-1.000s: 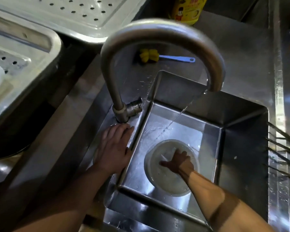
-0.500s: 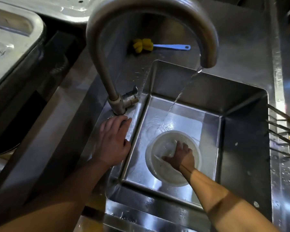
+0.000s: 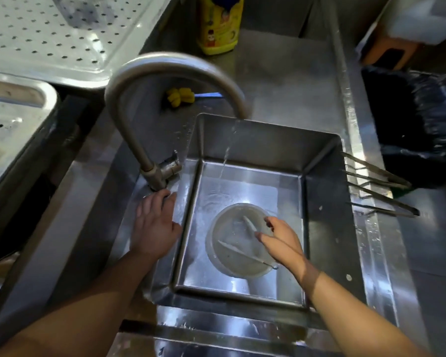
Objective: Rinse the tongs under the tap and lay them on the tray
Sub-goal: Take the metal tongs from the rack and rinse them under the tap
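Nearest me, my right hand [image 3: 281, 235] is down in the round translucent plastic bowl [image 3: 211, 251] on the floor of the square steel sink [image 3: 319, 228], fingers spread and fairly straight; I cannot tell if they pinch anything. The slim silver metal tongs [image 3: 242, 251] lie in the bowl's water, one arm running into the gap between thumb and forefinger, the other slanting below my thumb. My left hand [image 3: 153, 228] rests flat by the curved steel tap [image 3: 170, 65]. I'd pinch both arms together, lift clear, and turn them through the thin stream [image 3: 227, 155] beyond, before the perforated steel tray [image 3: 49, 34] far left
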Available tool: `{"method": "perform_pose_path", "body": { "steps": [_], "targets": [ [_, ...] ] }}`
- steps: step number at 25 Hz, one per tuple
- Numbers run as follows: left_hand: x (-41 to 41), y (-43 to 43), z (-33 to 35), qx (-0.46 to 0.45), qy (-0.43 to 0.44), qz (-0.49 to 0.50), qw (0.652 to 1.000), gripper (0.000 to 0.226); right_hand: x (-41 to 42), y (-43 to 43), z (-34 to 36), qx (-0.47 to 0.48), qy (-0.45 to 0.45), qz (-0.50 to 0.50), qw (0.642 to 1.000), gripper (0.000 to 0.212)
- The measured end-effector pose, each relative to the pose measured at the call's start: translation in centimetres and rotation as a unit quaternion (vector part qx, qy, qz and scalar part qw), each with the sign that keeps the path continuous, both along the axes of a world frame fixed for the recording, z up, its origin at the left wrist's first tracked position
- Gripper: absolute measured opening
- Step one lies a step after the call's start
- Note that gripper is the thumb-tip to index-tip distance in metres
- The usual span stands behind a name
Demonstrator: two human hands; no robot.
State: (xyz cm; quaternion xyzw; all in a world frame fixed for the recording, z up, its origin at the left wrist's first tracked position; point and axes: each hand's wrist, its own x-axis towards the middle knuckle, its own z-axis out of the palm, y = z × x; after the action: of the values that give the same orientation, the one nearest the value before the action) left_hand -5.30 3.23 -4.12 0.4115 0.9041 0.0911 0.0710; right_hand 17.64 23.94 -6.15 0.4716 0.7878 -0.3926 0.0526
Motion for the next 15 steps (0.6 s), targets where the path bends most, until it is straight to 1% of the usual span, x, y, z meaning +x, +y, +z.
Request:
{"method": "perform_pose_path", "body": {
  "steps": [1,3,5,8,10,12,15],
  "targets": [
    [0.2,0.2,0.0,-0.002,-0.008,0.003,1.000,0.071,0.9,0.2,1.2,-0.003,0.034,-0.021,0.999,0.047],
    [0.8,0.7,0.2,-0.009,-0.028,0.018,0.999,0.075,3.1,1.3,3.7,0.023,0.082,-0.065,0.994,0.034],
    [1.2,0.9,0.2,-0.018,-0.041,0.038,0.998,0.079,5.1,3.0,6.2,0.079,0.098,-0.096,0.987,0.029],
    [1.3,0.8,-0.3,-0.018,-0.025,0.027,0.999,0.081,8.8,6.4,9.2,0.153,0.104,-0.124,0.975,0.025],
    [1.3,0.7,-0.5,-0.010,-0.021,0.032,0.999,0.081,10.7,8.7,10.3,0.198,0.080,-0.129,0.968,0.025],
    [1.2,0.6,-0.6,0.003,-0.018,0.039,0.999,0.080,11.9,11.2,10.5,0.243,0.030,-0.112,0.963,0.030],
    [1.4,0.6,-0.6,0.014,-0.013,0.044,0.999,0.079,13.0,14.9,9.8,0.272,-0.079,-0.049,0.958,0.054]
  ]
}}
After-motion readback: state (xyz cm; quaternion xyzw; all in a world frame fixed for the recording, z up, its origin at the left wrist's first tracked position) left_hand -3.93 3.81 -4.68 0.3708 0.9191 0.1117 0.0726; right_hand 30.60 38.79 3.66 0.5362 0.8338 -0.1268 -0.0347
